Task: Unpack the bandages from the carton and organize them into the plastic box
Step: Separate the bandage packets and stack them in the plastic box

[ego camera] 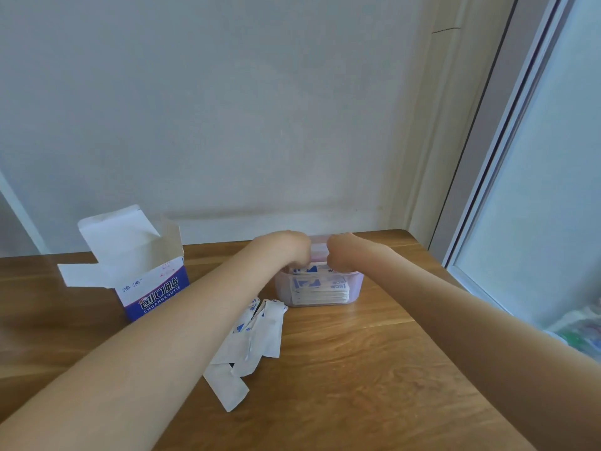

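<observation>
Bandages in box: I see a stack of white-and-blue wrapped bandages [320, 289] lying flat inside the plastic box [356, 284], showing through its clear front wall.
Plastic box: it sits on the wooden table [374, 369], near the far edge by the wall.
Left hand: my left hand [287, 247] reaches over the box's left rim, fingers curled down onto the top of the stack; I cannot tell whether they grip a bandage.
Right hand: my right hand [341, 250] is over the box's right side, fingers curled under; what they hold is hidden from me.
Loose bandages: a small pile [250, 340] lies on the table just in front-left of the box, partly under my left forearm.
Carton: the blue-and-white carton [149, 281] stands upright left of the box, top flaps open.
Surroundings: a pale wall [227, 109] behind, a window frame [487, 157] at right.
</observation>
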Tool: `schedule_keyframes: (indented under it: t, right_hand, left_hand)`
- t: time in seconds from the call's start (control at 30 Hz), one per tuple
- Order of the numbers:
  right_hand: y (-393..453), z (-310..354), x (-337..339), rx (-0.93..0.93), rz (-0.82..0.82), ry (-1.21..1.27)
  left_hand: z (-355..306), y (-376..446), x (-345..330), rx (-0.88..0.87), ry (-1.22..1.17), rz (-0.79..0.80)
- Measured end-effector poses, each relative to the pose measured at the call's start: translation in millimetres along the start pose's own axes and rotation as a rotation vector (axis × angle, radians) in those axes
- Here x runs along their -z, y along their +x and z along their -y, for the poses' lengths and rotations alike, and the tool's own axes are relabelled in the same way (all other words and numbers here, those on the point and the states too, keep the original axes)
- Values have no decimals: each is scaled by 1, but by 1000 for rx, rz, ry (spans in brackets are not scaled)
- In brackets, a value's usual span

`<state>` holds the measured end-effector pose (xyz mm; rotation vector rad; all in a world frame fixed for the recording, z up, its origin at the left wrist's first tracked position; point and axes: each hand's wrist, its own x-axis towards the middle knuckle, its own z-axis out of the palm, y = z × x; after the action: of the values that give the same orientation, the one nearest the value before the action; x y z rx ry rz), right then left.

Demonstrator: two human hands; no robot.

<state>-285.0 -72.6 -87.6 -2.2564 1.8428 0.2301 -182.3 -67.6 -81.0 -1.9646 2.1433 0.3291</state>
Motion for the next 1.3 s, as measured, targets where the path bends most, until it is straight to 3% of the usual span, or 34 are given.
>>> schedule_keyframes:
  t: [0.43,0.67,0.8,0.93,1.03,1.17,1.3]
  right_hand:
    - [1,0,0,30,-5,-93]
    - [-32,15,17,91,-336,-47]
    - [-57,36,7,297,-454,73]
    - [-61,52,-38,452,-317,195]
    - [-60,65,-63,512,-101,221]
    - [-58,85,-84,536,-84,92]
    - [-58,96,-96,500,-90,95]
  left_hand:
    - [5,12,-2,-32,-132,65]
    - [13,-16,12,-105,-183,-254]
    - [37,-51,4,-179,-225,-378]
    - [68,-84,-20,-144,-222,-213]
    - [91,-94,-40,-75,8,41]
    - [112,-102,-59,-48,54,260]
    - [125,-111,-82,-76,-3,205]
